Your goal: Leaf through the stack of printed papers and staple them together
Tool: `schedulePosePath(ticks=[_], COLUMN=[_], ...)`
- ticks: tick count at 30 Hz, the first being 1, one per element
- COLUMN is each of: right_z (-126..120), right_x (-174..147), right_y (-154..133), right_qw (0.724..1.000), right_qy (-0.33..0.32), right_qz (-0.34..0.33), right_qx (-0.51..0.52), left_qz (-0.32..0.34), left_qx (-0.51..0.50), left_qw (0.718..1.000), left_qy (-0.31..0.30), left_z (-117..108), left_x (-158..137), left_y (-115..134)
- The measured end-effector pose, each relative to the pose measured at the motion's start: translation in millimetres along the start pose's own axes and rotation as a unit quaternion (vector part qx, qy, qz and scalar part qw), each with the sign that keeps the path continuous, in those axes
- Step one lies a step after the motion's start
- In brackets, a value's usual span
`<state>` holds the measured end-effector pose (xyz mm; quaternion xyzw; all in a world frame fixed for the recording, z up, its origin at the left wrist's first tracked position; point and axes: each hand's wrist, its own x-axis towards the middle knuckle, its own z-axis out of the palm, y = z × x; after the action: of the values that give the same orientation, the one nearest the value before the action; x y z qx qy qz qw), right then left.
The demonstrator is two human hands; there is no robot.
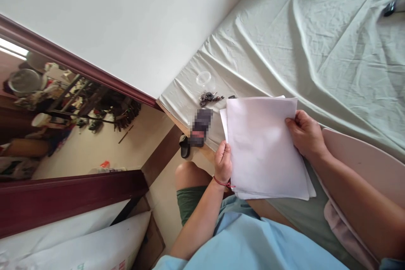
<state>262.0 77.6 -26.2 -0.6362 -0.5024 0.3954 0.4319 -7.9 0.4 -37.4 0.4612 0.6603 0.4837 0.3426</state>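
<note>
A loose stack of white paper sheets [262, 147] is held up above my lap, its edges not lined up. My left hand [223, 162], with a red cord on the wrist, grips the stack's left edge, fingers closed. On the opposite edge, my right hand [305, 133] pinches the sheets with the thumb on top; its other fingers are partly hidden behind the paper. The top sheet looks blank. Beyond the stack lie a bunch of keys [207, 98] and a clear round plastic container [204, 79].
A bed or platform with a pale green sheet [272, 50] stretches ahead against a white wall [104, 17]. A dark, partly blurred item [199, 135] sits at its edge, above a black slipper [184, 147]. A pink rounded board [363, 160] is at right. Left, a doorway shows a cluttered room.
</note>
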Motion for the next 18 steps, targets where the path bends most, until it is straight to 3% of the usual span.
schedulePosePath(ticks=[7, 18], right_z=[-0.5, 2.0], right_x=[0.1, -0.1], right_y=[-3.9, -1.6], right_qw=[0.999, 1.0], right_qy=[0.005, -0.012], right_qz=[0.007, 0.001], right_qx=[-0.047, -0.009], left_qz=[0.006, 0.009], left_qx=[0.02, 0.024], left_qw=[1.0, 1.0], left_qy=[0.003, -0.009], left_z=[0.4, 1.4], left_x=[0.7, 1.7], left_y=[3.4, 9.9])
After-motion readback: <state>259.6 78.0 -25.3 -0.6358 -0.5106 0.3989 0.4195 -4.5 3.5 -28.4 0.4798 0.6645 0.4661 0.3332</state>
